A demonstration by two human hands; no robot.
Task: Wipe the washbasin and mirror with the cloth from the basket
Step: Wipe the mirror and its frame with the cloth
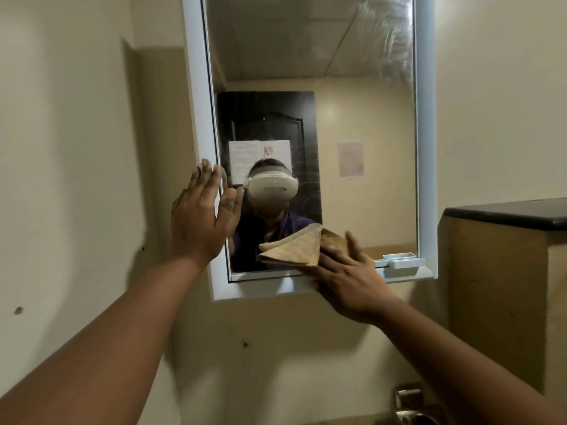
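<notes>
Mirror (352, 142) is the thing in hand now — a tall pane in a pale frame (196, 87), its long axis running up and down the wall, with most of the glass lying above both hands. Going left to right: the beige wall (76, 148) with a few dark marks, then the left hand (199, 216), fingers straight and laid flat against the frame's left edge and the glass beside it, holding nothing and seeming to steady the cabinet. Next comes the cloth (294, 250), a tan folded piece lying against the lower part of the glass just above the bottom rail. The right hand (346, 271) presses it there with spread, fairly straight fingers — this grip is a flat press, not a clamp round the fabric.

From that grip the unwiped glass lies up and to the right; streaky smears (395, 41) show near the top right corner, well apart from the cloth. The right hand is plainly the nearer one for that reach, and I judge that the next strokes would need to travel up the pane's long axis. Further right a small white handle (405, 262) sits on the bottom rail, then a dark-topped ledge (506, 213) on the wall. Low in view a metal tap (411, 406) shows; the washbasin itself is out of sight, so its state cannot be told.
</notes>
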